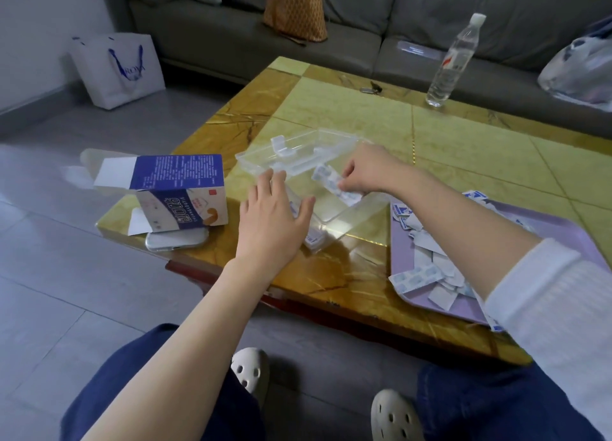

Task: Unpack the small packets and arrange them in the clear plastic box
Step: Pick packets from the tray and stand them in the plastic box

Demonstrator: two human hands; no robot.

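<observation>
Your left hand (271, 222), fingers flat, steadies the box (331, 223); lower the packets (334, 184) pinched in your right hand (367, 169) squarely inside.

You sit at a low table (480, 149) with a shiny yellow and brown top. Under you is a floor (49, 268) of big grey tiles. Past the table is a long grey sofa (357, 40). A white wall (39, 16) stands at the left.

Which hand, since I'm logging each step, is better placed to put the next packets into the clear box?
Right. The right hand pinches a strip of packets just over the clear box; the left hand rests open on the box's near-left side.
</observation>
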